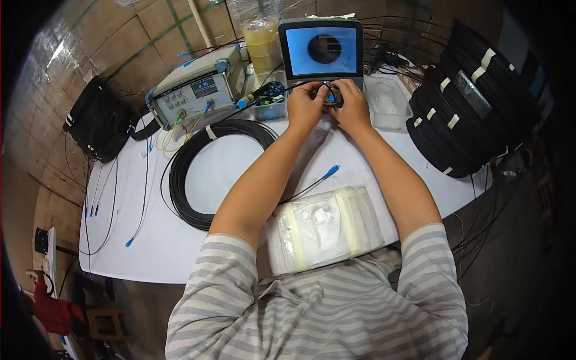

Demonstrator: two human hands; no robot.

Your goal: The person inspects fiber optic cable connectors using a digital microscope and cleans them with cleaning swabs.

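Note:
My left hand (306,107) and my right hand (352,105) meet just below the screen of a fiber-optic inspection microscope (321,51). Between the fingertips sits a blue fiber-optic connector (331,96) at a dark round fitting on the device. Left fingers are closed around the connector end, where a black cable comes in from the left. The right fingers curl round the fitting from the other side, partly hiding it. A large dark circle on a blue ground fills the screen. A coil of black cable (177,174) lies left of my forearms; its blue-tipped end (330,172) points up between them.
An optical test meter (195,90) with plugged leads stands at the back left. Nearby are a tub of connector parts (268,111), a clear plastic box (389,107), stacked cable coils (465,120) and a taped white package (324,231). Another person's red sleeve (54,309) shows lower left.

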